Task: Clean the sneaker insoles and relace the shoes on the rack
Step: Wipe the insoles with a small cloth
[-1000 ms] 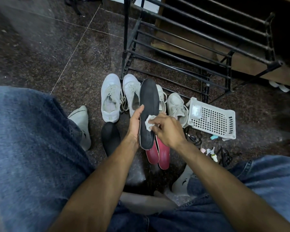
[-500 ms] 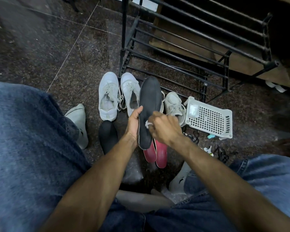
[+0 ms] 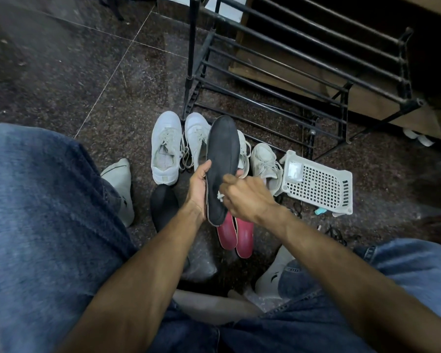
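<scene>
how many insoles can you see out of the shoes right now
4: a black insole held in the left hand, another black one on the floor, and two red insoles below the hands. Others may be hidden.

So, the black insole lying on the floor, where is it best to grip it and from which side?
Grip the rounded end of the black insole from above, pinching its two long edges. It lies flat, its near end runs under the left forearm, and the sneaker is close beyond it, so above looks the freest way in.
</scene>
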Tool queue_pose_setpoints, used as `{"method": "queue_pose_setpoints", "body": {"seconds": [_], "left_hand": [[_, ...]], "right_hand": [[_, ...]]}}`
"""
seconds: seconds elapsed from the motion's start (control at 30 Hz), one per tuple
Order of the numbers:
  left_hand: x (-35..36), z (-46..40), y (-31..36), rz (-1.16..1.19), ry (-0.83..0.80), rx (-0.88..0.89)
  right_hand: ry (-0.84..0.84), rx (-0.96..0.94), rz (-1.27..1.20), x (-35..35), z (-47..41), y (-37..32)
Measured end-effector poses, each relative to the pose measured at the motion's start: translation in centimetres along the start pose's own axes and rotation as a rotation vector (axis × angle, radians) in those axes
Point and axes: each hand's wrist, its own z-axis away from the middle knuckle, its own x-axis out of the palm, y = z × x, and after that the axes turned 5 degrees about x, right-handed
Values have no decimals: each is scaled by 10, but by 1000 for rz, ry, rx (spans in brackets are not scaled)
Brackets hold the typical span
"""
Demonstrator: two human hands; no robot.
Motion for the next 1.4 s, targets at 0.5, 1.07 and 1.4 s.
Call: {"method": "queue_pose_setpoints", "body": {"seconds": [0.5, 1.07, 1.4], "left_hand": [[-2, -5, 3, -27, 27, -3], [1, -5, -5, -44, 75, 3], [4, -1, 0, 14, 54, -7]], "right_hand": [[-56, -332, 164, 4, 5, 4], [-10, -138, 185, -5, -8, 23], [-63, -185, 70, 0, 7, 14]]}}
